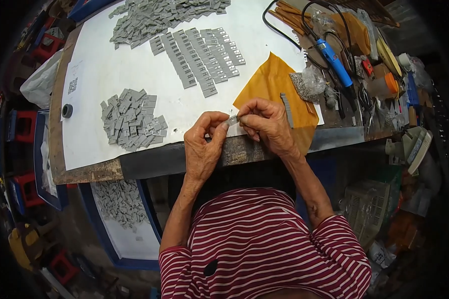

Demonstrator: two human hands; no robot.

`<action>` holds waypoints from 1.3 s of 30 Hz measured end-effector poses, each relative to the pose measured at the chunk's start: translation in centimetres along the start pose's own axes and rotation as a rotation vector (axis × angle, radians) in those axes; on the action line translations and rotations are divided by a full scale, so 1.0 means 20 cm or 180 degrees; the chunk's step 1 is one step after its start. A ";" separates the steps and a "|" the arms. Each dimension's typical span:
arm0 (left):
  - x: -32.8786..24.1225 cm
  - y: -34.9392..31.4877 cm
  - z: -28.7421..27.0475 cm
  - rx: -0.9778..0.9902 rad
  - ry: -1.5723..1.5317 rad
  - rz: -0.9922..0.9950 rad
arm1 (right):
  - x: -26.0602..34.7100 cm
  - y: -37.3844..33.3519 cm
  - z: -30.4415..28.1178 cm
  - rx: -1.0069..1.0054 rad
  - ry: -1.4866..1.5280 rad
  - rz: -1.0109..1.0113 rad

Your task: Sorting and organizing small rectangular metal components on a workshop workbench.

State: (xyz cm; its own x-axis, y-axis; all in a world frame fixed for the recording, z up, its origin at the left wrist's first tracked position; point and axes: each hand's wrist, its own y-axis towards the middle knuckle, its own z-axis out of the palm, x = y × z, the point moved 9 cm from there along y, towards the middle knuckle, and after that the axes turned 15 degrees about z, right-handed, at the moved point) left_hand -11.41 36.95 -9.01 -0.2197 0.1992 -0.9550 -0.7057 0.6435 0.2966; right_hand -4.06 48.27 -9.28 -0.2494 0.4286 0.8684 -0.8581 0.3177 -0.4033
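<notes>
Both hands meet over the near edge of the worktop, and between them sits a small grey plastic piece, pinched from both sides. The left hand comes up from below with thumb and forefinger closed on the piece's left end; the right hand curls over from the right and nips the other end with its fingertips. The piece lies roughly level, its long axis running left to right from one hand to the other, so neither hand is clearly the nearer. Just to the right of the right hand a grey strip lies on an orange sheet, its length running away from the person. To the left, well apart from the hands, a loose heap of grey pieces rests on the white paper, and farther back neat rows of grey pieces lie side by side. A blue-handled tool lies at the far right.
</notes>
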 end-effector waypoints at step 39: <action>0.05 -0.01 0.03 0.0212 -0.0522 -0.0426 | -0.05 0.01 0.01 -0.0006 -0.0474 0.0206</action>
State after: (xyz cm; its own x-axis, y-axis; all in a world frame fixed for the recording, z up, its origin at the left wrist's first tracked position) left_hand -11.11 37.48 -10.09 -0.0107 0.2230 -0.9748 -0.6738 0.7186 0.1718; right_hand -4.07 47.67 -10.05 -0.3681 0.3181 0.8737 -0.8374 0.2951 -0.4602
